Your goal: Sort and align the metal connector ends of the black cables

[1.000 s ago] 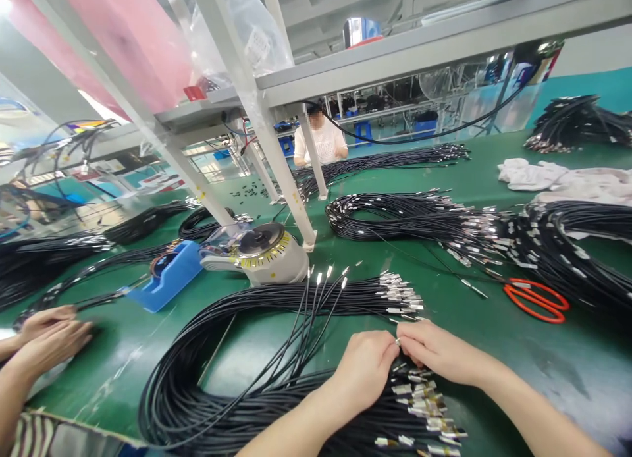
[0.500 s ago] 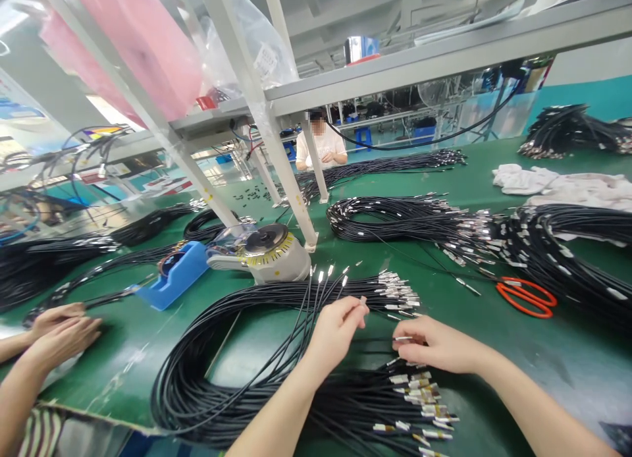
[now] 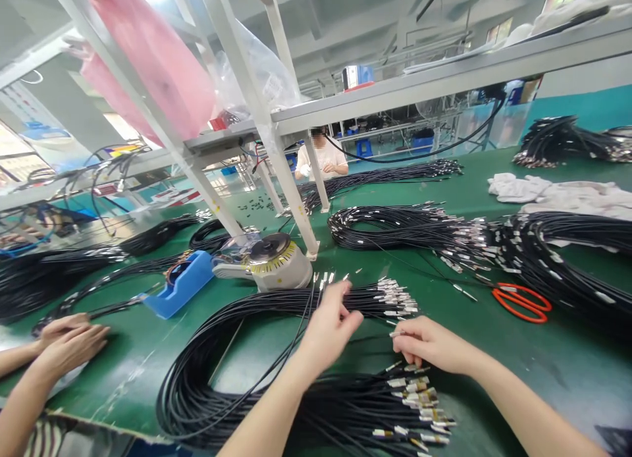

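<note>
A big looped bundle of black cables (image 3: 185, 365) with pale metal tips lies on the green table in front of me. My left hand (image 3: 330, 328) is over the upper strand of the loop, close to a few cable tips (image 3: 323, 279) that stick up. Its thumb is apart from its slightly blurred fingers, and nothing shows between them. To the right, my right hand (image 3: 430, 344) is closed in a pinch on a cable end (image 3: 396, 334). It is between the upper tips (image 3: 397, 297) and the lower, partly yellow-wrapped tips (image 3: 419, 398) of the bundle.
Orange-handled scissors (image 3: 522, 303) lie at the right, near more cable bundles (image 3: 395, 226). Behind the loop are a round tape dispenser (image 3: 284, 272), a blue tape holder (image 3: 180, 289) and shelf posts (image 3: 291, 180). Another person's hands (image 3: 74, 342) rest at the left; another person (image 3: 323, 157) sits opposite.
My left hand has moved up and left, and its fingers have parted from a pinch near a pale tip. My right hand stays pinched in nearly the same place. The view has tilted slightly upward.
</note>
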A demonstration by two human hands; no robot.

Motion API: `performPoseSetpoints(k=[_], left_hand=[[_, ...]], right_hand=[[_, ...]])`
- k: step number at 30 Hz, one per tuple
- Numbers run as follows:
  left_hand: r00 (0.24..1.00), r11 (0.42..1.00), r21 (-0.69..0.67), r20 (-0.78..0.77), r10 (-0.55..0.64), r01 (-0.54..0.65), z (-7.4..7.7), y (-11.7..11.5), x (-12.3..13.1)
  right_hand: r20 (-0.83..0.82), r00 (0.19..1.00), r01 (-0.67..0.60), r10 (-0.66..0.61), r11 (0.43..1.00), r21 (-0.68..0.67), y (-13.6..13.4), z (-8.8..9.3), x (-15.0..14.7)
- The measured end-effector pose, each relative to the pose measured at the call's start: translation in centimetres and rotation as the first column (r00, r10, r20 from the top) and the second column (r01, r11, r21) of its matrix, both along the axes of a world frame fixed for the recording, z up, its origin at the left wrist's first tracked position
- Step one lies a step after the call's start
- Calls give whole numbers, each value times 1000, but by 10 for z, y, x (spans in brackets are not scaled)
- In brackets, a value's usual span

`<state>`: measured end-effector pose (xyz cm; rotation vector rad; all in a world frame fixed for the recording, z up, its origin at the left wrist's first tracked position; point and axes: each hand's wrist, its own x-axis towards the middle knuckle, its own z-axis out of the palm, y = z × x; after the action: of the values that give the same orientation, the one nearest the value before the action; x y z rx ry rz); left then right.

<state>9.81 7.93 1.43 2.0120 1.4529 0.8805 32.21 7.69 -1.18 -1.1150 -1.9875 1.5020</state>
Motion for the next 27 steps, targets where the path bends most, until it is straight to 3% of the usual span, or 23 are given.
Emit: performPoseSetpoints(k=[2, 4, 8, 12, 15, 17, 20, 23, 25, 27], left_hand=[[937, 971, -68, -256, -240, 230, 1, -14, 15], [878, 963, -83, -397, -266, 254, 5, -17, 19], [929, 996, 86, -370, 20, 13, 13, 10, -5], [894, 943, 225, -322, 311, -247, 12, 48, -32], [879, 931, 205, -320, 355, -302, 1, 59, -34], [893, 934, 205, -290, 344, -293, -4, 52, -24], [950, 974, 189, -262, 173, -125, -4, 26, -2], [908, 983, -45, -379, -181, 177, -3, -5, 17], [859, 948, -203, -408, -309, 245, -9, -21, 25], [854, 941, -247, -412, -319, 233, -18, -31, 28]], right_hand=[[-10, 1000, 22, -22, 1000, 14, 2, -1, 1], [15, 999, 27, -28, 999, 45, 5, -2, 3], [232, 972, -100, 38, 959, 265, 5, -7, 5], [393, 916, -242, 74, 886, 396, 2, -11, 3], [446, 892, -273, 72, 873, 405, -1, -11, 1], [458, 888, -266, 52, 869, 417, -2, -10, 0], [421, 907, -216, 19, 880, 424, -3, -10, -3], [350, 937, -143, -10, 901, 410, -4, -13, -6], [296, 955, -96, -25, 917, 387, -5, -14, -9], [252, 967, -58, -38, 930, 363, -5, -15, -11]])
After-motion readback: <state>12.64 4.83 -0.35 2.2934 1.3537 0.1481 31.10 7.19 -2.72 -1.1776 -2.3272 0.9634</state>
